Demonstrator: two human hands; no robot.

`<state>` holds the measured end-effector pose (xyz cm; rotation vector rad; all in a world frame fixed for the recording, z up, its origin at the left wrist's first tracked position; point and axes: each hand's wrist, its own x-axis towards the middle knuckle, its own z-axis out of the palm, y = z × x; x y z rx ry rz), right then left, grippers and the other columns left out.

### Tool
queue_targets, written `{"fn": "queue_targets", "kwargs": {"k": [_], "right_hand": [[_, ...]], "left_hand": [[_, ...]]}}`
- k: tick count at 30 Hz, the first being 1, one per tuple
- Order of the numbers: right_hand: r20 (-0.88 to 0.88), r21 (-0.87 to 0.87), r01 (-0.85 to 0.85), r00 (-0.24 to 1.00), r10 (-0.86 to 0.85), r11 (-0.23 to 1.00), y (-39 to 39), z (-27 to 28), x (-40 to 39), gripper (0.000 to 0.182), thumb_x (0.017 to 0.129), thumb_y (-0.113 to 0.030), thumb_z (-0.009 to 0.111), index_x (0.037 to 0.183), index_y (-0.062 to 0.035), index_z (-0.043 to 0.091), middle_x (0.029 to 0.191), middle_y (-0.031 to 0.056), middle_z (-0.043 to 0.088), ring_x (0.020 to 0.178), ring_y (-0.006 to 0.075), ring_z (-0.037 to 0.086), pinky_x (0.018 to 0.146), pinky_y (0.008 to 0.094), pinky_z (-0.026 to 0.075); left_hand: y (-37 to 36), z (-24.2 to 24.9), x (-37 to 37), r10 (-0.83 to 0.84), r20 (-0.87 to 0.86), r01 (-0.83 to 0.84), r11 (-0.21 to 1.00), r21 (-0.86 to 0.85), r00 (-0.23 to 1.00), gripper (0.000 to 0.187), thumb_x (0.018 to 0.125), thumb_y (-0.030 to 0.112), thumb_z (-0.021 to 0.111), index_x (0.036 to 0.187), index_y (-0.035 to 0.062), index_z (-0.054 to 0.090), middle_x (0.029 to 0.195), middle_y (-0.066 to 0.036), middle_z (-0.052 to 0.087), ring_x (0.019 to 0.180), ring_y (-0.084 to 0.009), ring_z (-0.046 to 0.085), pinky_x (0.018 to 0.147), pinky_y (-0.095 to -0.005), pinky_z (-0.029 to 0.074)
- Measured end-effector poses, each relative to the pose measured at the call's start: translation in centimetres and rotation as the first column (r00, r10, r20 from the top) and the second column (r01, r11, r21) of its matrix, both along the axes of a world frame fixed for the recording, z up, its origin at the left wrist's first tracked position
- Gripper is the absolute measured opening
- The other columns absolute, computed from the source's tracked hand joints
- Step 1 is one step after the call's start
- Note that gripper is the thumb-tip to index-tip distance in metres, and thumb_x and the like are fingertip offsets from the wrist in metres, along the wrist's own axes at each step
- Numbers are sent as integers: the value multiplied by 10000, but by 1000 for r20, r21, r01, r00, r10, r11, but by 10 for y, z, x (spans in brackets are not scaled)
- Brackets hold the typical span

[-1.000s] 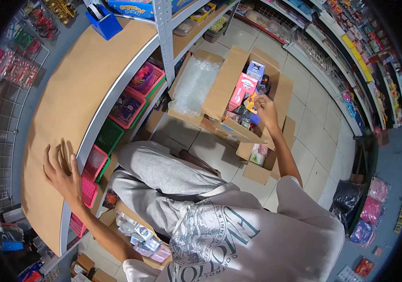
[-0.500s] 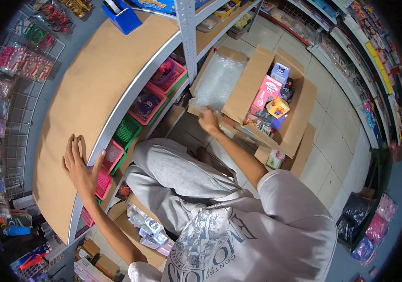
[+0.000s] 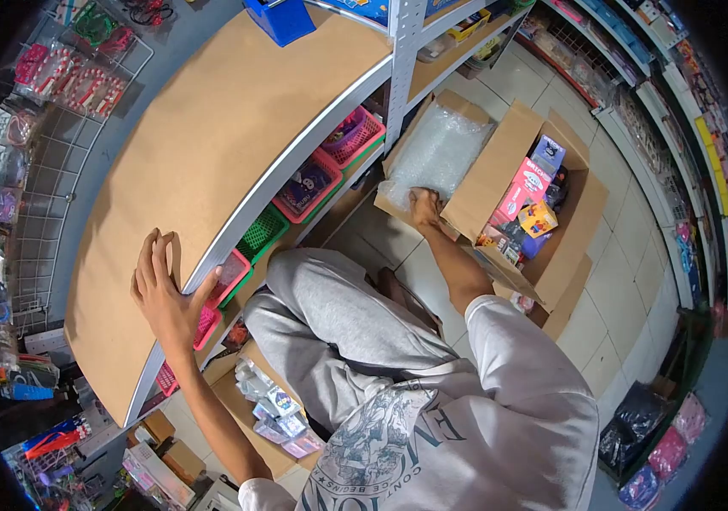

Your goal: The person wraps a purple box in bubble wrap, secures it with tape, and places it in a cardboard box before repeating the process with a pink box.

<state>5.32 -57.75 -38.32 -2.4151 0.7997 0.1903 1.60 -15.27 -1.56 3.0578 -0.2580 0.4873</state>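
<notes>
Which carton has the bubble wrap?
The carton at the right hand, just left of the big carton. Bubble wrap spreads across it; the big carton shows coloured boxes, the lap-side carton small packs.

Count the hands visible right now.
2: the left hand is spread at the edge of the brown tabletop; the right hand is at the near end of the bubble wrap. No others show.

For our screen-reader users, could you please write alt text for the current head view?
A bare right hand is at the edge of clear bubble wrap, beside an open brown cardboard box of colourful packages. The left hand spreads over the edge of a curved tan tabletop.
</notes>
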Motion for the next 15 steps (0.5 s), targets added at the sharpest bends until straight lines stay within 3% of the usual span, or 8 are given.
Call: {"fn": "queue_targets", "kwargs": {"k": [2, 5, 8, 11, 15], "right_hand": [[96, 55, 116, 988, -121, 992, 0, -4, 2, 268, 998, -275, 578, 1205, -151, 694, 1257, 156, 675, 1213, 395, 581, 1057, 526, 393], [387, 3, 275, 886, -255, 961, 1, -26, 7, 278, 1033, -272, 499, 1179, -68, 619, 1176, 201, 670, 1135, 434, 594, 983, 538, 424], [512, -51, 344, 815, -271, 938, 6, -15, 12, 247, 1041, -242, 493, 1126, -17, 547, 1061, 250, 647, 1030, 450, 595, 913, 537, 442], [496, 88, 332, 803, -330, 939, 12, 1, 15, 315, 1053, -294, 493, 1149, 4, 533, 1076, 274, 633, 1040, 457, 590, 913, 537, 440], [541, 75, 223, 809, -228, 972, 25, 12, 14, 324, 1039, -290, 538, 1153, 12, 514, 1055, 274, 627, 1043, 460, 587, 916, 536, 435]], "left_hand": [[1, 0, 0, 4, 4, -4, 1000, -2, 1000, 823, 710, 514, 852, 1390, 170, 541, 1502, -82, 497, 1364, -287, 475, 1156, -464, 301], [1, -1, 1, 0, 13, 0, 1000, -3, 1000, 830, 701, 521, 857, 1386, 175, 543, 1494, -77, 506, 1358, -285, 479, 1153, -459, 308], [1, -2, 1, 18, 14, -18, 1000, -3, 1000, 834, 695, 531, 858, 1382, 176, 546, 1488, -68, 513, 1362, -280, 477, 1153, -457, 313], [0, 0, 0, 29, 12, -29, 1000, -5, 1000, 839, 693, 543, 855, 1382, 176, 546, 1486, -58, 516, 1370, -267, 473, 1157, -458, 313], [1, -2, 1, 24, 29, -24, 1000, -3, 999, 854, 688, 554, 854, 1391, 179, 545, 1495, -46, 509, 1378, -250, 468, 1163, -458, 311]]}}
